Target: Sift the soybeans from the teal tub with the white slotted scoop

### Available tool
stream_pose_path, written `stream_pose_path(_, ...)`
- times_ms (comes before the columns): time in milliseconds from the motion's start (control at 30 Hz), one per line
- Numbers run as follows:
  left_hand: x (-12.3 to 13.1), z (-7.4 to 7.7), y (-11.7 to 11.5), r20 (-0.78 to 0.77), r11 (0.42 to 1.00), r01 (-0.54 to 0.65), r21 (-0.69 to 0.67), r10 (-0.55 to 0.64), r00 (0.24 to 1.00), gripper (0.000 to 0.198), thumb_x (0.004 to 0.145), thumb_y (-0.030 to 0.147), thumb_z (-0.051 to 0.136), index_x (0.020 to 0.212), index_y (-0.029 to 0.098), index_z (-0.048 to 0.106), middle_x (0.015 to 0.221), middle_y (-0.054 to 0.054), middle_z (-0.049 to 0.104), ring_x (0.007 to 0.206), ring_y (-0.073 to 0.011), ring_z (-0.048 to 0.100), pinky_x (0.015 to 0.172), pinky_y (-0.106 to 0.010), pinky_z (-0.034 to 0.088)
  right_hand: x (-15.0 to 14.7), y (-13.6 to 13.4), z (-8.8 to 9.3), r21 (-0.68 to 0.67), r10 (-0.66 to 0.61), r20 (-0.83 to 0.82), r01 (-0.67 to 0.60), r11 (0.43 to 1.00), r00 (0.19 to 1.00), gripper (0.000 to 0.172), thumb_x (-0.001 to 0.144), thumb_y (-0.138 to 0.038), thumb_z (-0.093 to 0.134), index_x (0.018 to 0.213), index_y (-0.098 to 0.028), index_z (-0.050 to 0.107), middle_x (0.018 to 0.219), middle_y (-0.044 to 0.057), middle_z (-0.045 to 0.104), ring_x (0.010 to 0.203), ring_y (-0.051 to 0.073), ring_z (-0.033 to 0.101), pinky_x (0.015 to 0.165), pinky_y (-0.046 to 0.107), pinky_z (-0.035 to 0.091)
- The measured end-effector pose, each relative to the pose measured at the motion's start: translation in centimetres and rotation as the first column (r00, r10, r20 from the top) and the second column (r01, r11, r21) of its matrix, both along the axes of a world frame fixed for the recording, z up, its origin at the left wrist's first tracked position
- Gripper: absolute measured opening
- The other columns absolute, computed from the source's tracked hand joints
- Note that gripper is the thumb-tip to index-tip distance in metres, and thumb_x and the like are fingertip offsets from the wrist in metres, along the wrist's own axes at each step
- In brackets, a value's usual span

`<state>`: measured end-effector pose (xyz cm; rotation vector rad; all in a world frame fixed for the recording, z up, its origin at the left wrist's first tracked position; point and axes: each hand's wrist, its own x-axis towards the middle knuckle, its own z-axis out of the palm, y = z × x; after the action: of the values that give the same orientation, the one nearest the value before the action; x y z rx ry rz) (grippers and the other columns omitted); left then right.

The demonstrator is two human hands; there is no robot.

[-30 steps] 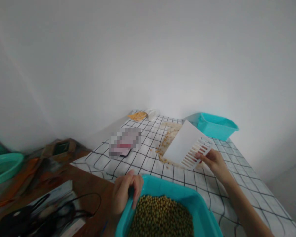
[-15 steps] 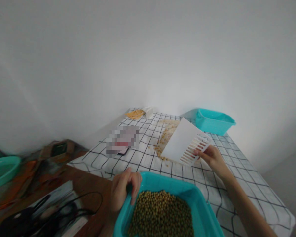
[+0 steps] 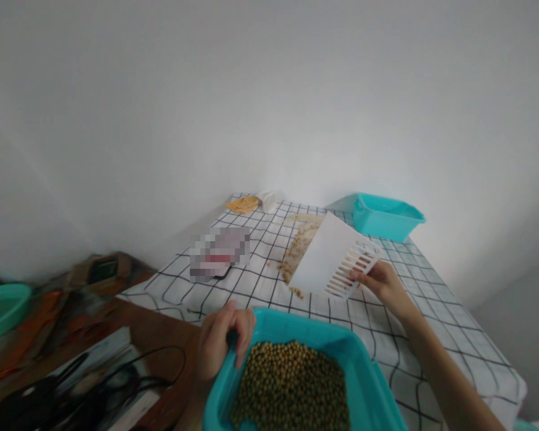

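Note:
With its fingers wrapped over the rim, my left hand (image 3: 227, 335) grips the upper left corner of a turquoise plastic basin (image 3: 309, 321). Round yellowish beans (image 3: 291, 383) cover much of the basin's floor. Over the table, my right hand (image 3: 383, 286) pinches the slotted end of a flat white plastic scraper (image 3: 326, 254), which is tilted. Its lower left edge is beside a patch of crumbly, pale brown bits (image 3: 302, 240) spread on the cloth. Part of that patch is hidden behind the scraper.
A second turquoise basin (image 3: 384, 224) stands at the back right against the wall. On the checked tablecloth (image 3: 260, 287) lie a blurred-out phone-like object (image 3: 220, 254), a yellow cloth (image 3: 242, 205) and a white item (image 3: 268, 202). Black cables (image 3: 130, 380) and a green bowl (image 3: 4, 308) are at left.
The view has shifted slightly, moving everything a little left and up. Both hands keep their holds, and the scraper stays beside the crumbs at nearly the same tilt.

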<state>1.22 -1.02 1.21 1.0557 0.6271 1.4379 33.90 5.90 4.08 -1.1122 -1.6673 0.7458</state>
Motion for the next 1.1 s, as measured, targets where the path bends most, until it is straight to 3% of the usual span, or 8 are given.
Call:
stream_pose_path(467,-0.09,0.08,0.01,-0.026,1.000,0.010,0.027,-0.009,1.000,0.064,0.104,0.044,0.048,0.044,0.022,0.056,0.036,-0.002,0.043,0.044,-0.0180,0.035,0.059,-0.037,0.029,-0.11,-0.19,0.11,0.001,0.037,-0.007,-0.037,0.999,0.999,0.034,0.082,-0.056,0.081,0.088,-0.022,0.082,0.091,0.009,0.083,0.079,0.028,0.079,0.074,0.041,0.064)
stream_pose_path(1100,0.32,0.12,-0.09,0.037,1.000,-0.015,0.016,0.014,0.999,0.059,0.100,0.042,0.053,0.044,0.023,0.057,0.035,-0.001,0.044,0.042,-0.0171,0.034,0.058,-0.039,0.027,-0.31,-0.83,0.35,-0.034,0.081,-0.036,-0.082,0.996,0.996,0.033,0.082,-0.054,0.082,0.093,-0.022,0.082,0.093,0.008,0.084,0.082,0.026,0.078,0.077,0.039,0.064)
